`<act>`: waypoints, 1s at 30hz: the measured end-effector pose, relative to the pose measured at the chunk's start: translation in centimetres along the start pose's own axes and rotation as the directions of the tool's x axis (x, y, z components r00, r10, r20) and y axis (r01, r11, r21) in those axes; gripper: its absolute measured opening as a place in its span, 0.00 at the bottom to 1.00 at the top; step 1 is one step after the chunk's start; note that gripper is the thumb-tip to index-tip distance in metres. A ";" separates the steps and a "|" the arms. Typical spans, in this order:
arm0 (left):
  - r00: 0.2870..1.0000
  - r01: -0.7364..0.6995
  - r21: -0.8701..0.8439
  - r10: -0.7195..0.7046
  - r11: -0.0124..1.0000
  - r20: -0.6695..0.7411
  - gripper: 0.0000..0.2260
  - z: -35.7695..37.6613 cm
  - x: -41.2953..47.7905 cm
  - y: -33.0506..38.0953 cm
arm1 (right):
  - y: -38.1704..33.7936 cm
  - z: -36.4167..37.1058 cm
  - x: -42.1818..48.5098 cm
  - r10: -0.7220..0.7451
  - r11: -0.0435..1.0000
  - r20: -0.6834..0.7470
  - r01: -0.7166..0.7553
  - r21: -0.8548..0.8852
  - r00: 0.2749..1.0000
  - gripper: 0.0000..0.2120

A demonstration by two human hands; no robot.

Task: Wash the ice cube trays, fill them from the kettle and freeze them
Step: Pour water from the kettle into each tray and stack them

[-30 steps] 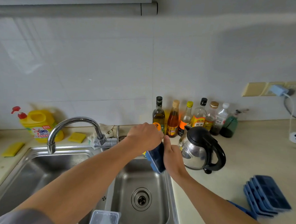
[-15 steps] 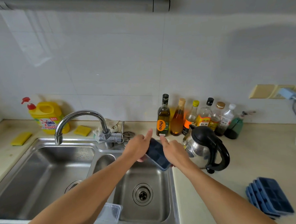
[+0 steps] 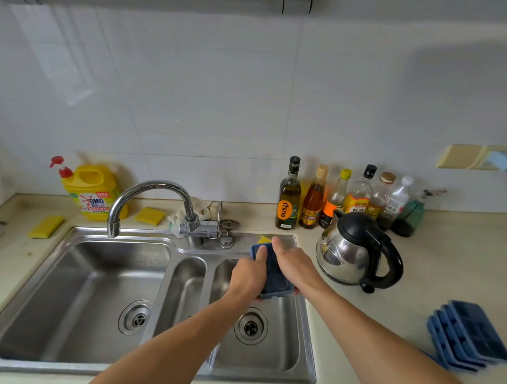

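I hold a dark blue ice cube tray (image 3: 274, 276) over the right sink basin (image 3: 285, 352), cells facing up. My left hand (image 3: 249, 275) grips its left edge, thumb lying on top. My right hand (image 3: 294, 266) holds its right side, forefinger stretched along the far rim. A steel kettle (image 3: 352, 251) with a black lid and handle stands on the counter just right of the sink. Several more blue ice cube trays (image 3: 471, 336) lie stacked at the counter's right edge.
The curved tap (image 3: 152, 198) points over the large left basin (image 3: 79, 297). A yellow detergent jug (image 3: 92, 192), yellow sponges (image 3: 149, 215) and a cloth lie behind the sink. Several bottles (image 3: 337, 196) line the wall. A charger hangs from the wall socket (image 3: 503, 160).
The tray has gone from upright to lying flat, cells up, lower over the right basin. My view has swung left and down; the clear container at the sink's front edge has left the view.
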State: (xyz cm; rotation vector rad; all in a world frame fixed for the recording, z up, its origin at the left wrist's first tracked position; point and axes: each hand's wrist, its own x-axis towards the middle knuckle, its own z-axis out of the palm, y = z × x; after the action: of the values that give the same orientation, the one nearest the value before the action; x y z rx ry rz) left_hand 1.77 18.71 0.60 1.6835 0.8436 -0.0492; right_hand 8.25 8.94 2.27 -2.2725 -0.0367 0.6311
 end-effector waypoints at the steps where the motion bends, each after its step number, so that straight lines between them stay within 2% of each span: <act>1: 1.000 -0.002 0.024 0.001 1.000 0.010 0.21 -0.1 -0.1 -0.1 | 0.0 0.3 0.0 -0.013 1.000 -0.015 0.013 -0.013 1.000 0.34; 6: 0.999 -0.004 0.019 0.003 1.000 0.054 0.20 -0.8 -0.3 -0.8 | 0.6 1.8 -0.5 -0.038 0.999 -0.051 0.037 -0.019 0.998 0.32; 10: 0.997 -0.033 0.074 0.027 0.997 0.079 0.23 -1.0 0.1 -1.6 | 1.0 2.4 -0.9 -0.020 1.000 -0.056 0.021 0.008 0.998 0.31; 13: 0.996 -0.036 0.101 0.028 0.994 0.079 0.22 -1.4 1.1 -2.4 | 1.2 2.3 -1.6 0.033 0.988 0.021 -0.036 0.149 0.999 0.26; 15: 0.998 -0.009 0.100 0.002 0.995 0.067 0.20 -1.9 1.7 -2.9 | 1.6 2.1 -2.4 0.061 0.980 0.095 -0.078 0.181 0.994 0.26; 18: 0.999 0.017 0.104 -0.022 0.994 0.046 0.19 -2.1 2.4 -3.4 | 2.5 2.3 -3.2 0.006 0.994 0.141 -0.022 0.110 0.990 0.22; 20: 0.999 0.018 0.093 -0.022 0.996 0.044 0.19 -1.6 2.5 -3.3 | 3.0 2.2 -3.4 -0.047 0.994 0.095 0.037 0.102 0.994 0.18; 24: 0.998 0.011 0.059 -0.014 0.998 0.054 0.18 0.1 1.9 -2.4 | 4.1 0.7 -3.3 -0.104 0.991 0.051 0.100 0.087 0.993 0.17; 30: 0.997 0.030 0.066 -0.034 0.997 0.062 0.23 6.6 -0.1 -0.5 | 9.1 -4.8 -3.7 -0.104 0.975 0.046 0.093 0.203 0.994 0.18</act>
State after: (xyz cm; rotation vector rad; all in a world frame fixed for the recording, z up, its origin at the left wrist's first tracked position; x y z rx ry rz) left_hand 4.00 12.96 -1.83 1.7207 0.8287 -0.1528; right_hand 5.67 -1.53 0.44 -2.0451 -0.1077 0.6177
